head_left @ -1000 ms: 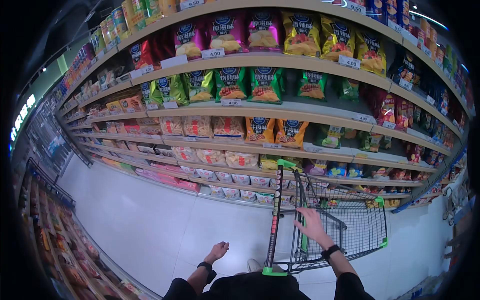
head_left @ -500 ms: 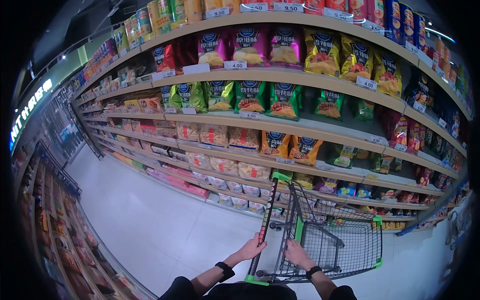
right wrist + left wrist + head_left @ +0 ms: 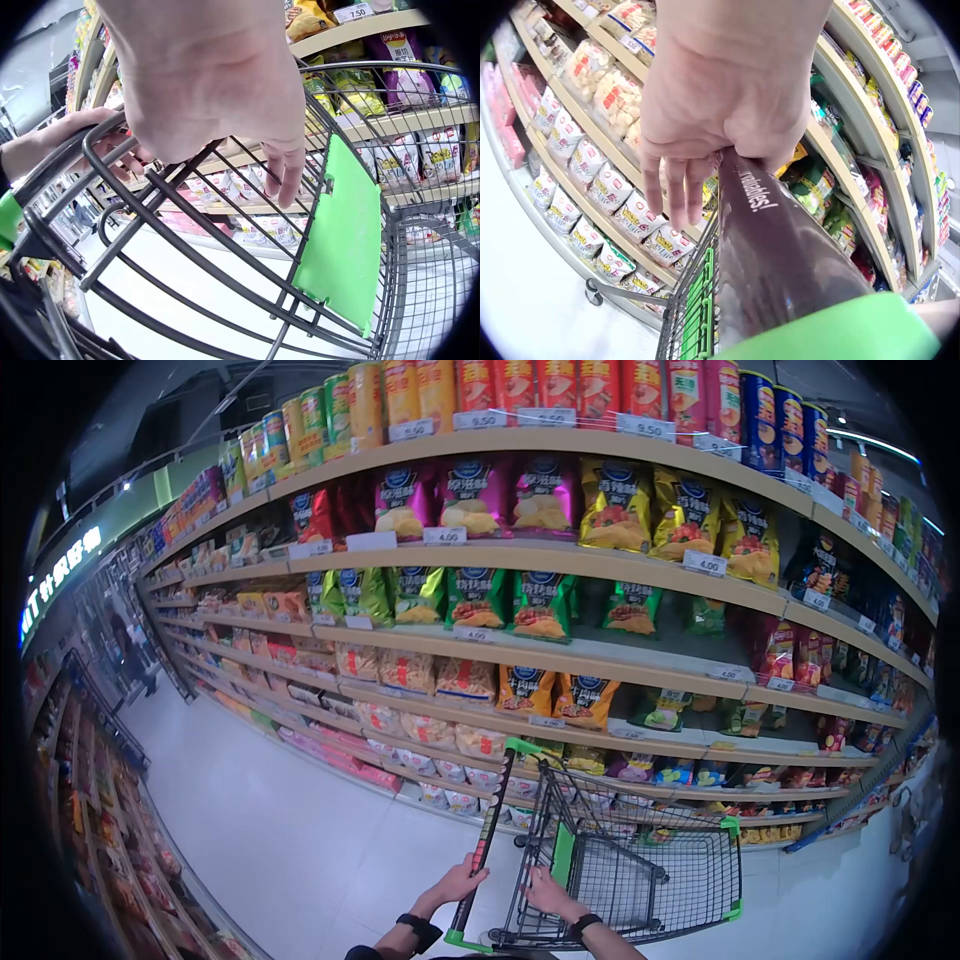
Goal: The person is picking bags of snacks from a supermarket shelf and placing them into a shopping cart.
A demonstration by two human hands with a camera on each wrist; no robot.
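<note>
Cart handling: both hands are on the black wire shopping cart [image 3: 740, 870], as if to steady or guide it.
Cart's place: near, slightly right, beside the long snack shelves [image 3: 640, 566].
Left hand [image 3: 460, 882]: holds the dark, glossy handlebar [image 3: 780, 255], palm on top and fingers over its side.
Right hand [image 3: 550, 895]: holds the basket's black wire rim [image 3: 135, 199] in a narrow grip, some fingers hidden; how firmly, I cannot tell.
Cart control: moving or turning it would call for even pressure from both hands and room beside the shelf edge.
Handlebar make: smooth, rounded tube with white lettering and green plastic ends.
Basket make: thin crossing wires with a flat, bright green plastic panel [image 3: 341, 240].
Shelf goods: puffed, shiny chip bags [image 3: 545, 495] and upright, round cans [image 3: 365, 405].
Floor [image 3: 290, 810]: pale, smooth, faintly reflective.
</note>
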